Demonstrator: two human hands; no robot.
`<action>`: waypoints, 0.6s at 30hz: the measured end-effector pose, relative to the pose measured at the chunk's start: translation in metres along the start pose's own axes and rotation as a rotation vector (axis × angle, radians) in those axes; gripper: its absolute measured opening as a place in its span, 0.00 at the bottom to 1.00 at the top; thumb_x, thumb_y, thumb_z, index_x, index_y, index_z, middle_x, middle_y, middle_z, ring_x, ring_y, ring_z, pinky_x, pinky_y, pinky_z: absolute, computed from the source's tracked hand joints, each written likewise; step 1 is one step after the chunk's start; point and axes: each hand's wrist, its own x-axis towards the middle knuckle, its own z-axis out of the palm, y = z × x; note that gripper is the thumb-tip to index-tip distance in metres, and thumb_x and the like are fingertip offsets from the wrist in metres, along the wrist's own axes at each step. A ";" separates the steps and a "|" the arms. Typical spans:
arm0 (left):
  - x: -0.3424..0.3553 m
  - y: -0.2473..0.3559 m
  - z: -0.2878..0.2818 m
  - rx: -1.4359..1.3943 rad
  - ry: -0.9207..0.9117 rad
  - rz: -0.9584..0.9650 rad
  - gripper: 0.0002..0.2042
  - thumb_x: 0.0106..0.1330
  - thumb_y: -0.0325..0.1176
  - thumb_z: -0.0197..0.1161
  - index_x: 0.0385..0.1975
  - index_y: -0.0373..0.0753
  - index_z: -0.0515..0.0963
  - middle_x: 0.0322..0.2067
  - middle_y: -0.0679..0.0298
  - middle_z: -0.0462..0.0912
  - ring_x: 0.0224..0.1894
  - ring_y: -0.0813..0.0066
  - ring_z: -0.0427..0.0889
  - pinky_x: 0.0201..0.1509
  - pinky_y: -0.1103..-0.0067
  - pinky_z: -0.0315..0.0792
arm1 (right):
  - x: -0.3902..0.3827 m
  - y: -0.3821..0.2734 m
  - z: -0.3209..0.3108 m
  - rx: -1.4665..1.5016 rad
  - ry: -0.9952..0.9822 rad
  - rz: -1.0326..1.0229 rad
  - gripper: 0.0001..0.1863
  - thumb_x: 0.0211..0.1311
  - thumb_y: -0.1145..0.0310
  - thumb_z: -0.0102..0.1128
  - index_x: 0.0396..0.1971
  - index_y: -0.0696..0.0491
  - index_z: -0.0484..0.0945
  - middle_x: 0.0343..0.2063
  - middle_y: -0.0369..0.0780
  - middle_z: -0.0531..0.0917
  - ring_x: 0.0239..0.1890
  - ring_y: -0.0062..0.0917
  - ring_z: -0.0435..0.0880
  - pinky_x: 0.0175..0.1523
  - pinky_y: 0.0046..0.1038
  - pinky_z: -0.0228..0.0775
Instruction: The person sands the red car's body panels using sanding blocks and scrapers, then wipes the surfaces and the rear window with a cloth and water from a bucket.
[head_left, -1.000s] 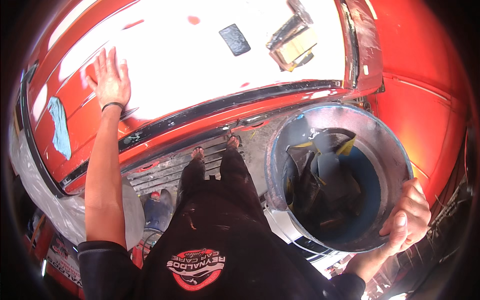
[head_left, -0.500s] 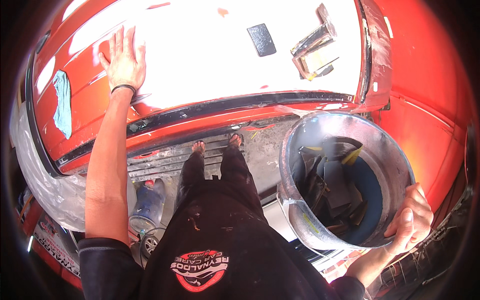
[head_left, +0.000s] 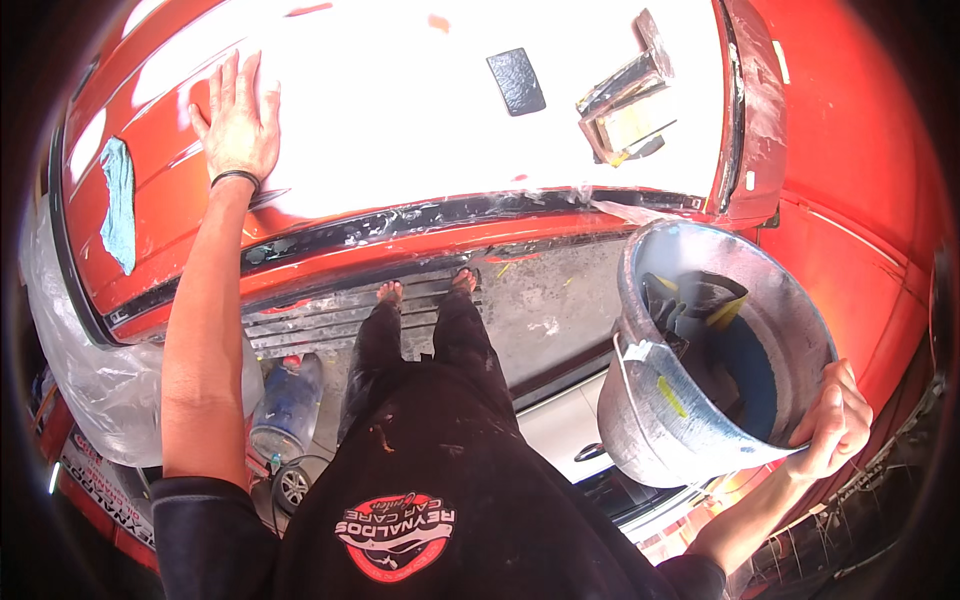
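My left hand (head_left: pixel 238 132) lies flat with its fingers spread on the red and white-glaring car roof (head_left: pixel 380 120). Against the rim of a paint-stained grey-blue bucket (head_left: pixel 655 405), my right hand (head_left: pixel 838 420) is closed, gripping its right side. The bucket is tilted, its mouth toward the roof edge. Inside are dark sheets like sandpaper (head_left: pixel 712 300), partly hidden by the bucket wall. A translucent pale streak (head_left: pixel 635 212) shows between the roof edge and the bucket; I cannot tell what it is.
On the roof lie a light-blue cloth (head_left: pixel 118 210), a black rectangular pad (head_left: pixel 517 80) and a pile of worn blocks and sheets (head_left: pixel 630 115). Below are a blue container (head_left: pixel 288 405), plastic sheeting (head_left: pixel 110 385) and a white car (head_left: pixel 560 430). My feet (head_left: pixel 463 281) are on a slatted platform.
The bucket has swung a little right and shows more of its outer side; less of its contents is visible. My left hand stays flat on the roof.
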 end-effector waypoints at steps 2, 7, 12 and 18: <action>-0.001 0.000 0.001 -0.004 -0.003 -0.006 0.28 0.82 0.56 0.44 0.80 0.63 0.58 0.83 0.71 0.52 0.85 0.68 0.47 0.84 0.44 0.36 | -0.003 0.013 -0.009 -0.010 -0.007 0.009 0.26 0.64 0.70 0.53 0.05 0.54 0.61 0.07 0.33 0.59 0.19 0.21 0.55 0.32 0.32 0.45; -0.001 0.000 0.001 0.011 0.003 -0.001 0.29 0.82 0.59 0.41 0.81 0.66 0.55 0.83 0.71 0.50 0.85 0.67 0.46 0.85 0.45 0.36 | -0.008 0.048 -0.030 -0.007 0.021 0.017 0.26 0.69 0.71 0.52 0.07 0.55 0.60 0.09 0.33 0.58 0.21 0.21 0.54 0.33 0.33 0.42; -0.001 0.003 0.000 -0.007 0.029 0.010 0.28 0.83 0.56 0.42 0.80 0.64 0.58 0.82 0.72 0.53 0.85 0.68 0.47 0.85 0.45 0.36 | -0.006 0.071 -0.046 -0.034 0.021 0.067 0.27 0.70 0.70 0.53 0.08 0.56 0.59 0.10 0.33 0.58 0.21 0.21 0.55 0.33 0.33 0.43; 0.000 0.002 0.000 0.007 0.001 -0.005 0.28 0.82 0.59 0.41 0.80 0.68 0.56 0.83 0.72 0.52 0.85 0.68 0.47 0.85 0.45 0.37 | -0.011 0.096 -0.053 -0.066 0.053 0.071 0.26 0.70 0.72 0.54 0.09 0.56 0.58 0.10 0.33 0.60 0.21 0.20 0.55 0.33 0.32 0.44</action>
